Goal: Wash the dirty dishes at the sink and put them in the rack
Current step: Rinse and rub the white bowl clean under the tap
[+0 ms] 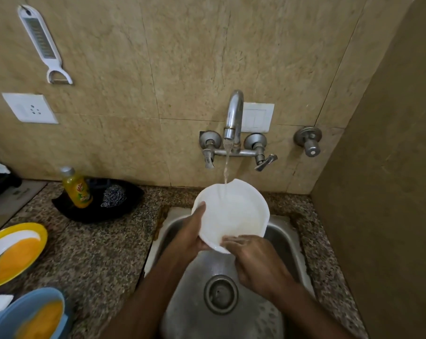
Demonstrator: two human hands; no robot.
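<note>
A white bowl (234, 211) is held tilted over the steel sink (194, 287), under water running from the tap (234, 113). My left hand (194, 231) grips the bowl's left rim with the thumb on the inside. My right hand (253, 258) holds its near edge, fingers on the rim. On the counter at the left lie a yellow-rimmed plate (13, 253) smeared with orange sauce and a blue bowl (33, 314) with the same smear. No rack is in view.
A black tray (123, 206) at the back of the granite counter (97, 255) holds a yellow dish-soap bottle (76, 189) and a steel scrubber (112, 195). A peeler (44, 42) hangs on the tiled wall. A side wall closes the right.
</note>
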